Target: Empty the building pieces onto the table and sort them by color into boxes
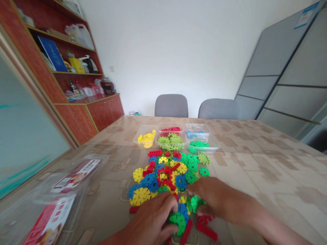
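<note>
A heap of plastic gear-shaped pieces (168,173) in yellow, blue, red and green lies on the table (255,170) in front of me. My left hand (150,221) rests palm down on the near edge of the heap, its fingers curled beside a green gear (178,222). My right hand (217,199) reaches in from the right, with its fingers closed over another green gear (196,202). Red bar pieces (206,229) lie under and between both hands.
Beyond the heap stand clear trays: yellow pieces (146,137), red pieces (171,129), light green pieces (170,141), blue pieces (195,133) and dark green pieces (201,145). A clear box with a printed card (61,200) sits at the left. Two grey chairs (171,106) stand behind the table.
</note>
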Tool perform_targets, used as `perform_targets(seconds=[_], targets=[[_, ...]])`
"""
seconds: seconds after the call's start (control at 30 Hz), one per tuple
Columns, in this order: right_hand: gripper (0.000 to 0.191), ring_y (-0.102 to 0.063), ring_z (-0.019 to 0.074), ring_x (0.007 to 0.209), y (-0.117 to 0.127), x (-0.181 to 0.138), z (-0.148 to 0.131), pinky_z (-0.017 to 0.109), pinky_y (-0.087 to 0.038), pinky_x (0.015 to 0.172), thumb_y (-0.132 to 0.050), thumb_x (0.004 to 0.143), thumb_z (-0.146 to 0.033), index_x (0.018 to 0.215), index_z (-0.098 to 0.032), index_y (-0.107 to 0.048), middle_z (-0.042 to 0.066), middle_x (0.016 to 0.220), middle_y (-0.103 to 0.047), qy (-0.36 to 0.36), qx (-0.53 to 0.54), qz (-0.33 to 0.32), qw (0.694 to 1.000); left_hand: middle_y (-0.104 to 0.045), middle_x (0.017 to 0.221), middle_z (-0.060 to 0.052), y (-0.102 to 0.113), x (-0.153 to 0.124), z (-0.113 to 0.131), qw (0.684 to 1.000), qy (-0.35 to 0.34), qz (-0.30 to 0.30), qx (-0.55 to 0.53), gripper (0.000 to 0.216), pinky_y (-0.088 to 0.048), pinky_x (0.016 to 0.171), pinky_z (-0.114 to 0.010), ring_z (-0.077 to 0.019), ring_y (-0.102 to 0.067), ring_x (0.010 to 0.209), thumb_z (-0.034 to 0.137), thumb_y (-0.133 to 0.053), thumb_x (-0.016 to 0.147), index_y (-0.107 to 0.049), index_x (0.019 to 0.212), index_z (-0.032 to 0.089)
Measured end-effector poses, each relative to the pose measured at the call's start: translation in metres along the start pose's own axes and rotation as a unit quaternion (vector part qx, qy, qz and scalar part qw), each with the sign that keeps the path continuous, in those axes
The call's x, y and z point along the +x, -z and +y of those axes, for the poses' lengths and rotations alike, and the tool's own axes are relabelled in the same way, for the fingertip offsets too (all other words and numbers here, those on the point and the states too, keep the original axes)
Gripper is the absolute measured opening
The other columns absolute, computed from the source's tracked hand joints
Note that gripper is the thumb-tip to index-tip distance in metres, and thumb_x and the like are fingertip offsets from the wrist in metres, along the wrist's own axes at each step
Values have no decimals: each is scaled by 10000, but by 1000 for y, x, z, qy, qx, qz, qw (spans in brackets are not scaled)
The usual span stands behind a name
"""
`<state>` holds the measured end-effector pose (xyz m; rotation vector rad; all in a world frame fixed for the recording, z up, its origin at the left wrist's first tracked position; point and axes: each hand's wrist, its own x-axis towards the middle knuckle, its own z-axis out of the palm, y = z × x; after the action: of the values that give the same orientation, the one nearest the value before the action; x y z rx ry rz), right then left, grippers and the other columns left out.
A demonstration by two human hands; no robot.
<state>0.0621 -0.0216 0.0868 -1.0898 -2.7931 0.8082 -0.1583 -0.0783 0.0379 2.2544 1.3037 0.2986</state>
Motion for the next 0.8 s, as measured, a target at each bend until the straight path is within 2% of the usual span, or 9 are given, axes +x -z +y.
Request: perform_targets(seconds=[0.1,0.2,0.37,0.5,0.63,0.8], targets=[[323,-618,252,860,10,1,13,326,-479,718,-762,654,-127,963,-188,-690,63,923,-676,-53,-32,-17,998,-604,863,18,0,-3,-3,999,-9,-20,-23,183,-329,633,-230,-149,-544,761,114,-658,765,-522,847,205],[395,-612,237,857,7,6,21,306,-462,701,-766,655,-114,1024,-217,-670,43,926,-666,-44,-2,-45,998,-615,842,23,2,-4,-9,999,-7,-18,-44,122,-338,645,-223,-149,-553,763,164,-654,794,-556,848,213],[477,-598,264,890,-6,12,24,337,-451,720,-804,626,-136,1067,-214,-641,64,966,-666,-58,-6,-32,998,-657,939,15,8,-4,-17,997,-9,16,-80,100,-377,740,-231,-163,-581,856,175,-617,833,-607,915,231],[345,-586,233,905,-4,12,28,313,-437,751,-751,672,-131,992,-213,-652,43,976,-656,-23,12,17,1000,-670,979,2,7,-2,-18,996,-19,26,-82,111,-388,767,-240,-173,-593,880,195,-609,853,-638,951,239],[111,-592,190,781,14,10,42,267,-415,662,-641,773,-181,882,-203,-641,10,830,-645,-15,37,26,999,-669,953,3,5,-1,-18,996,-14,28,-78,133,-394,767,-239,-173,-601,878,179,-623,842,-650,956,243],[121,-602,226,834,34,6,68,309,-424,725,-556,826,-219,901,-176,-641,60,886,-668,-49,6,90,995,-654,932,12,1,-3,-21,997,-25,21,-72,136,-395,766,-238,-170,-598,886,180,-622,844,-649,953,257]])
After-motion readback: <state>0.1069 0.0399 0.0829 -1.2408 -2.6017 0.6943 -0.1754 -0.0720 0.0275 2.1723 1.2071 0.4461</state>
